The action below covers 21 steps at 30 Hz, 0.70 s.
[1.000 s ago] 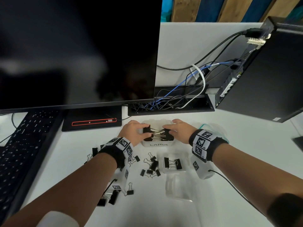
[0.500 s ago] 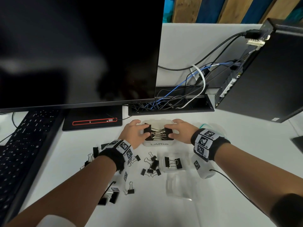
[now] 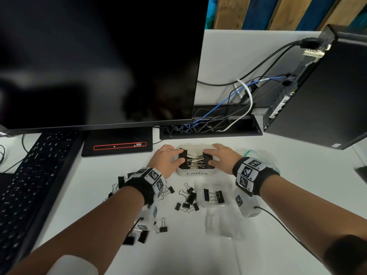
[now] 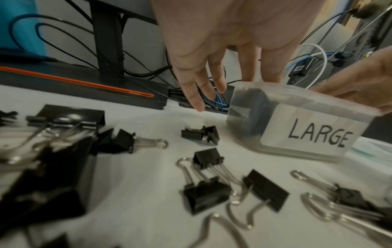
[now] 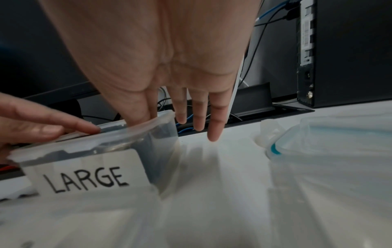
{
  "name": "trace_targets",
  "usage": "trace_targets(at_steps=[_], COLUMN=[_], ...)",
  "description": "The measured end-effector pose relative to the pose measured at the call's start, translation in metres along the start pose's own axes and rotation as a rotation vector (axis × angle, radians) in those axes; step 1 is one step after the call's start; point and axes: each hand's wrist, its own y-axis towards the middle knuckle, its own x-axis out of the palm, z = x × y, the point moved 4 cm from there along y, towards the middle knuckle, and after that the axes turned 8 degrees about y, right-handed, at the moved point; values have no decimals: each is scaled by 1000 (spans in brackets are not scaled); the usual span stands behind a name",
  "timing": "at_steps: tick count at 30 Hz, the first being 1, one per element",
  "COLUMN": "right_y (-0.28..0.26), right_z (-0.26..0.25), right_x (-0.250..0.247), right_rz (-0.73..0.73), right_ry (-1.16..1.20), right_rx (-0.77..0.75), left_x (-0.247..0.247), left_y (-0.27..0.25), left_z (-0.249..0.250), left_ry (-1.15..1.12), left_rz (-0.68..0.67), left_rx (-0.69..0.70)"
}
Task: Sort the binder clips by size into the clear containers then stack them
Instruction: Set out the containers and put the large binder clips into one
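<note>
Both hands have sunk lower: left hand and right hand pinch large clips inside LARGE container, frame centre; medium clip sits in container below.

- LARGE container: clear, labelled, upright, holding big black clips.
- Second clear container, at its 6 o'clock: one clip.
- Loose black clips scattered at 7 o'clock.

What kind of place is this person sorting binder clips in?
Most likely an office desk or computer workstation. A large dark monitor stands over a black keyboard, a desktop computer tower sits at the right, and cables bunch in a desk tray behind the LARGE container.
</note>
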Motion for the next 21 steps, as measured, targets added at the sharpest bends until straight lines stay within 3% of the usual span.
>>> trace_targets(at_steps=[12,17,21], right_y=[-8,-17,-29], right_z=[-7,-29,-55], right_x=[0,-1,7], right_rz=[150,298,320], right_ry=[15,67,135], right_rx=[67,-33,-89], left_x=[-9,-22,-30], left_y=[-15,-22,-34], left_z=[-5,-14,-35], left_ry=[-35,-46,-12], left_rz=[12,90,94], left_rx=[50,84,76])
